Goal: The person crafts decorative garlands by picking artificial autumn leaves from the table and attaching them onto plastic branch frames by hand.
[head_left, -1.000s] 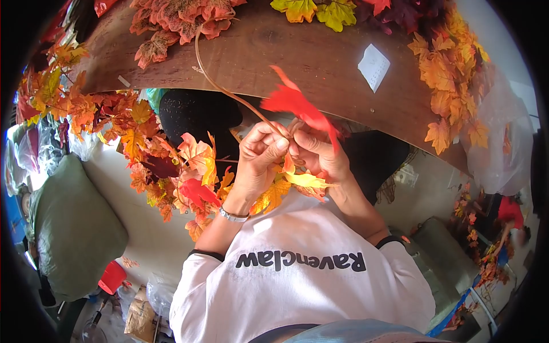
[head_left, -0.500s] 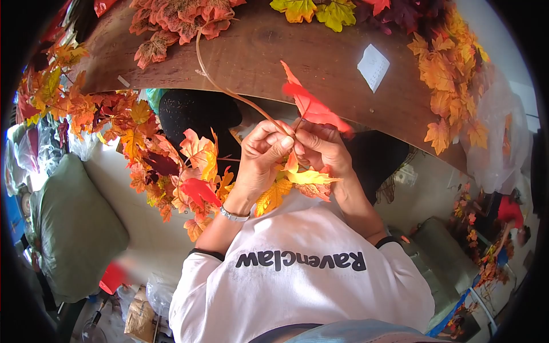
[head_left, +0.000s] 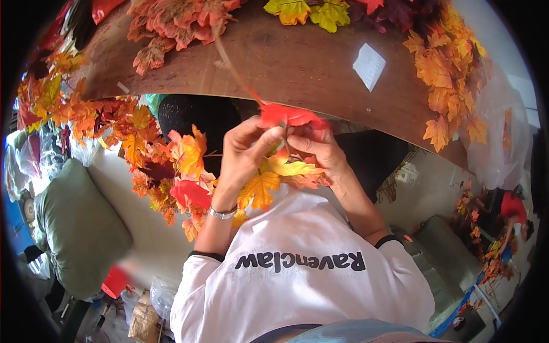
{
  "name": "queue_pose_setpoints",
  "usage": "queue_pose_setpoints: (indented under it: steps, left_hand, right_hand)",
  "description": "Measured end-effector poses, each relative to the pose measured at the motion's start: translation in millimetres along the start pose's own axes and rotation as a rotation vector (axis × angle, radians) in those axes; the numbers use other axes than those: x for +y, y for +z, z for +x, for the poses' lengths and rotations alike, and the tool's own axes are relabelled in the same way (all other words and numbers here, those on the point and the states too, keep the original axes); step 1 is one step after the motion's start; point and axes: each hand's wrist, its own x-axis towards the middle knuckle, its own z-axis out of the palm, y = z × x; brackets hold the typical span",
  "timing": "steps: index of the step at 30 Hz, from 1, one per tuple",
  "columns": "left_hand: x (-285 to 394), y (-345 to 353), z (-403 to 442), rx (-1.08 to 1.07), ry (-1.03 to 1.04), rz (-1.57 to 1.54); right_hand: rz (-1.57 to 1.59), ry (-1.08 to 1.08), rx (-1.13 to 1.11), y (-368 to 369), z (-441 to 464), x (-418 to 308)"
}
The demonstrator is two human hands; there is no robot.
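My left hand point(head_left: 246, 147), with a metal watch at its wrist, is closed in a pinch near the brown stem point(head_left: 234, 67); the exact grip is hidden. My right hand point(head_left: 321, 150) pinches the short stalk of a red leaf point(head_left: 290, 116), which lies across the fingertips of both hands. Yellow leaves point(head_left: 293, 166) and an orange leaf point(head_left: 260, 190) hang just below my fingers. To the left of my left hand is a garland of orange and red leaves point(head_left: 132, 147).
A brown table point(head_left: 286, 63) holds a white paper piece point(head_left: 369, 67), red-orange leaves point(head_left: 183, 20), yellow-green leaves point(head_left: 330, 14) and orange leaves point(head_left: 437, 80). Plastic bags point(head_left: 497, 137) hang at the right. A green cushion point(head_left: 80, 228) is at the left.
The red leaf has come down from above my right hand to lie across both sets of fingertips. My left hand has moved slightly left, and the brown stem has shifted right and straightened.
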Motion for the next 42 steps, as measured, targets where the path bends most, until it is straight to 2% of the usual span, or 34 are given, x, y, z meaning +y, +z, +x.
queue_pose_setpoints:
  steps: [2, 4, 6, 7, 9, 11, 12, 16, 19, 21, 22, 23, 24, 25, 29, 30, 31, 32, 33, 36, 38, 39, 42]
  left_hand:
    - [-1.7, -9.3, 3.5, 0.031, 0.145, 0.176]
    - [-7.1, -11.4, -0.2, 0.019, 0.038, -0.120]
    - [-10.2, -8.4, 0.9, 0.011, 0.053, -0.294]
    - [-9.5, -5.0, 3.1, -0.001, 0.067, -0.359]
    - [-10.9, -3.3, 4.7, -0.031, 0.062, -0.453]
    - [-20.8, -11.1, 4.4, -0.008, 0.042, -0.408]
    - [-21.3, -10.7, 4.9, 0.003, 0.044, -0.372]
    - [-20.8, -14.3, 0.1, 0.051, 0.033, -0.348]
    - [-14.2, -3.0, 3.9, 0.093, 0.070, -0.257]
    - [-15.8, -5.8, 5.9, -0.009, 0.084, -0.317]
    - [-15.7, -4.9, 5.8, -0.030, 0.083, -0.336]
    - [-14.3, -2.4, 5.8, -0.019, 0.060, -0.360]
    - [-16.4, -0.5, 6.3, -0.005, 0.049, -0.405]
    - [-19.9, -1.6, 6.8, -0.028, 0.040, -0.437]
    - [-23.4, -7.0, 4.2, -0.099, -0.030, -0.456]
    - [-23.1, -8.1, 2.7, -0.093, -0.034, -0.451]
    - [-23.1, -8.6, 1.7, -0.097, -0.042, -0.445]
    - [-23.6, -8.4, 2.1, -0.113, -0.054, -0.441]
    - [-25.0, -11.0, 2.3, -0.102, -0.059, -0.406]
    - [-23.8, -10.5, 0.9, -0.148, -0.030, -0.426]
    - [-27.9, -14.7, 4.8, -0.201, -0.009, -0.436]
    - [-29.1, -14.0, 5.3, -0.187, -0.017, -0.421]
    - [-35.1, -11.0, 8.7, -0.162, -0.007, -0.402]
  right_hand:
    - [-0.084, 0.040, -0.093, -8.1, 1.5, 3.3]
    - [-0.069, 0.096, -0.108, -8.4, -0.5, 2.6]
    - [0.044, 0.048, -0.071, 6.0, 1.3, 1.8]
    - [0.136, 0.020, -0.121, 1.0, 4.1, 7.2]
    - [0.180, 0.048, -0.215, -6.9, 7.3, 12.3]
    - [0.202, 0.036, -0.258, 2.3, 0.9, 4.4]
    - [0.135, 0.109, -0.104, -1.4, -2.6, 5.8]
    - [-0.475, -0.172, 0.131, -30.5, -16.1, -32.4]
    - [-0.871, -0.500, 0.530, -90.1, -41.5, -82.9]
    - [-0.995, -0.760, 0.689, -132.4, -73.9, -133.0]
    - [-1.004, -0.796, 0.834, -152.7, -93.1, -158.5]
    - [-0.879, -0.862, 0.932, -182.8, -112.7, -180.1]
    - [-0.985, -0.942, 1.099, -215.6, -131.3, -200.0]
    - [-0.992, -0.929, 1.284, -234.2, -146.9, -214.3]
    - [-1.292, -0.977, 1.513, -296.1, -168.1, -238.9]
    - [-1.399, -0.950, 1.574, -298.5, -164.3, -240.7]
    - [-1.452, -0.971, 1.502, -273.4, -157.9, -238.6]
    - [-1.493, -1.030, 1.481, -282.1, -152.6, -238.7]
    - [-1.493, -0.990, 1.497, -303.0, -150.7, -239.5]
    - [-1.576, -0.989, 1.669, -298.5, -149.9, -245.4]
    - [-1.662, -0.903, 1.785, -298.3, -152.6, -251.5]
    - [-1.605, -0.909, 1.755, -294.0, -156.9, -256.0]
    - [-1.393, -1.105, 1.698, -247.5, -172.3, -271.4]
